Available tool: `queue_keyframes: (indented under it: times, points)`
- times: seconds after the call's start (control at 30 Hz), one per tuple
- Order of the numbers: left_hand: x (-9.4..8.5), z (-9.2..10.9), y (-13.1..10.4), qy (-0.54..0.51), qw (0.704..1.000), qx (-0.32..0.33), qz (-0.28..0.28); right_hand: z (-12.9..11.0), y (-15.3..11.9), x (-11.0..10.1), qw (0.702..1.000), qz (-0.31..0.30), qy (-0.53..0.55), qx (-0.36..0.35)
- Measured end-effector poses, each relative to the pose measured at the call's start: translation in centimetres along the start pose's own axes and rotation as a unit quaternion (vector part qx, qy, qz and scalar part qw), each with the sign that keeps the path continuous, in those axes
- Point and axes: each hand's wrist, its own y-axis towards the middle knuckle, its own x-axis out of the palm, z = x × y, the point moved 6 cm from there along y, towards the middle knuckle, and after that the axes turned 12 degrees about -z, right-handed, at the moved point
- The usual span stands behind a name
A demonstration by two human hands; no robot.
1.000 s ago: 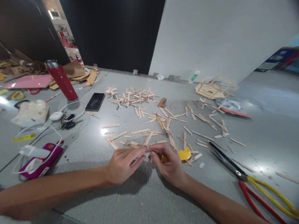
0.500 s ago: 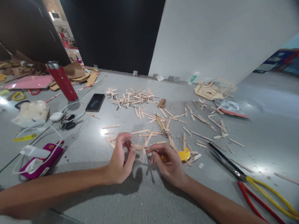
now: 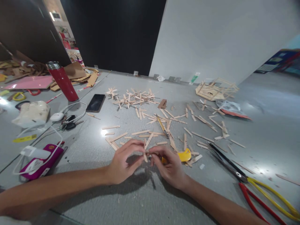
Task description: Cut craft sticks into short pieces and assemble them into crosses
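Note:
Between my two hands is a small piece made of crossed wooden craft sticks [image 3: 145,157], raised above the table. My left hand [image 3: 127,162] has its thumb and index finger at the left side of this piece, pinching it. From the other side my right hand [image 3: 169,167] pinches it with closed fingertips, which hide part of it. A yellow-handled tool [image 3: 185,155] lies just behind the right hand, partly covered. Loose craft sticks [image 3: 140,132] are scattered beyond the fingers, and a slim yellow cutter [image 3: 162,125] rests among them.
Long shears [image 3: 241,176] with red and yellow handles lie at right. Joined stick pieces [image 3: 137,97] are heaped farther back. A stick frame [image 3: 214,90] stands back right. At left are a red bottle [image 3: 62,82], a phone [image 3: 95,102], keys [image 3: 70,125] and a purple power bank [image 3: 42,162].
My left hand has moved right, and its open thumb and index finger have closed on the crossed craft sticks. The sticks have turned slightly; my right hand has stayed nearly in place.

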Motion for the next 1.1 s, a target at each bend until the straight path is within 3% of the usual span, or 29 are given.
queue_keyframes:
  times: [0.47, 0.73, 1.1]
  points:
    - [-0.11, -0.44, -0.28, 0.015, 0.999, 0.006, 0.032, -0.09, 0.02, 0.26, 0.999, -0.024, -0.027, -0.005]
    - [0.01, -0.66, -0.36, 0.006, 1.0, 0.004, 0.021, -0.31, 0.13, 0.2, 0.999, -0.027, -0.021, -0.011]
    - [-0.13, -0.78, -0.37, -0.005, 0.998, -0.052, 0.044, 0.29, -0.16, 0.22, 1.0, -0.004, -0.004, 0.003]
